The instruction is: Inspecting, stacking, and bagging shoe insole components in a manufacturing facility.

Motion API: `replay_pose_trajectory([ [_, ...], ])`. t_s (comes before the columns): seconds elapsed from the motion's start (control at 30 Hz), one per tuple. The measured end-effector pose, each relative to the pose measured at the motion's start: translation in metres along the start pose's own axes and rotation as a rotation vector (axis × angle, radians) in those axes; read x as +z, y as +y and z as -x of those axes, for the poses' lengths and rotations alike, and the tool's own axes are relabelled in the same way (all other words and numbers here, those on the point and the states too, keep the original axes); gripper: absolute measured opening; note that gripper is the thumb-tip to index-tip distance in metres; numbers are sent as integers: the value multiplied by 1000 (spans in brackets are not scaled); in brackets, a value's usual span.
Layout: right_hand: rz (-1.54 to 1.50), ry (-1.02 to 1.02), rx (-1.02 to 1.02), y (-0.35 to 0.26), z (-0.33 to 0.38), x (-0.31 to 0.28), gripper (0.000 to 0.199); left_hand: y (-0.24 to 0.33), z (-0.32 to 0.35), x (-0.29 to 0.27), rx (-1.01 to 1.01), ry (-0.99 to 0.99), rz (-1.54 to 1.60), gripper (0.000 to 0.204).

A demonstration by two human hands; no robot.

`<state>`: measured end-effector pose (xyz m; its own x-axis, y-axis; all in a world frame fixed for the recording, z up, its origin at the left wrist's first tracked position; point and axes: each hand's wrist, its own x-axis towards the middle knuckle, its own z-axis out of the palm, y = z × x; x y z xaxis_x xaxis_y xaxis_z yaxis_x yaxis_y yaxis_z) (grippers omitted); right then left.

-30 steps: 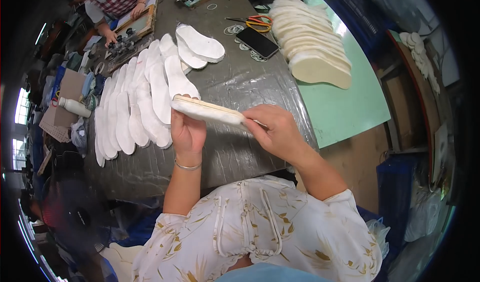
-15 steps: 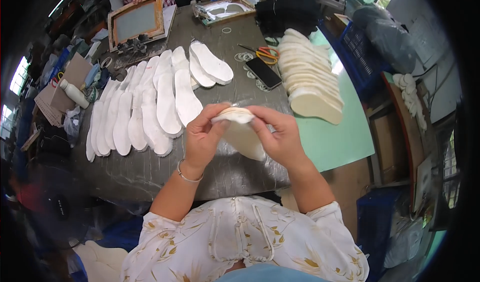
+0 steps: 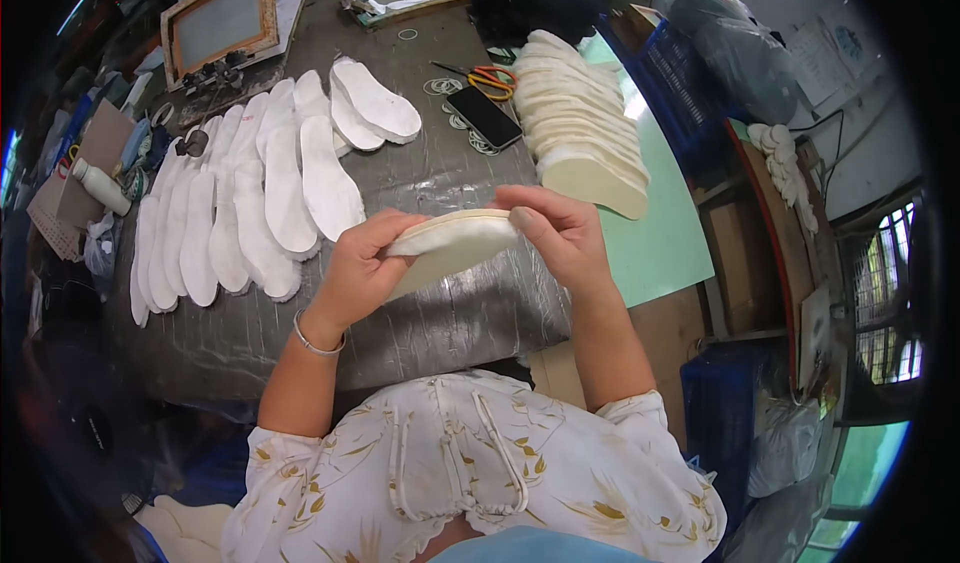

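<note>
Both hands grip one cream insole [image 3: 455, 246] above the near edge of the grey table [image 3: 440, 313]: the left hand [image 3: 358, 268] pinches its left end, the right hand [image 3: 560, 233] its right end. Behind the insole, a row of white insoles [image 3: 240, 213] lies to the left, while a stack of cream insoles [image 3: 585, 133], a phone [image 3: 484, 117] and scissors [image 3: 490, 78] lie to the right.
</note>
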<state>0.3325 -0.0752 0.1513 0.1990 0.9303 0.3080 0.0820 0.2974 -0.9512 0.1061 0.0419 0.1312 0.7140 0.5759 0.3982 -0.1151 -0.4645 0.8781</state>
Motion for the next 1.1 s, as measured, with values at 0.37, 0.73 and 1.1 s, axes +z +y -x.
replay_pose_trajectory([
  [0.37,442,-68,-81,48,14,-3,12,-22,11,11,-116,-123,-346,48],
  [0.73,717,212,154,139,17,-18,37,-102,61,25,-157,-164,-858,69],
  [1.1,1181,-257,-36,178,-1,66,62,-126,46,24,-111,-328,-955,93],
])
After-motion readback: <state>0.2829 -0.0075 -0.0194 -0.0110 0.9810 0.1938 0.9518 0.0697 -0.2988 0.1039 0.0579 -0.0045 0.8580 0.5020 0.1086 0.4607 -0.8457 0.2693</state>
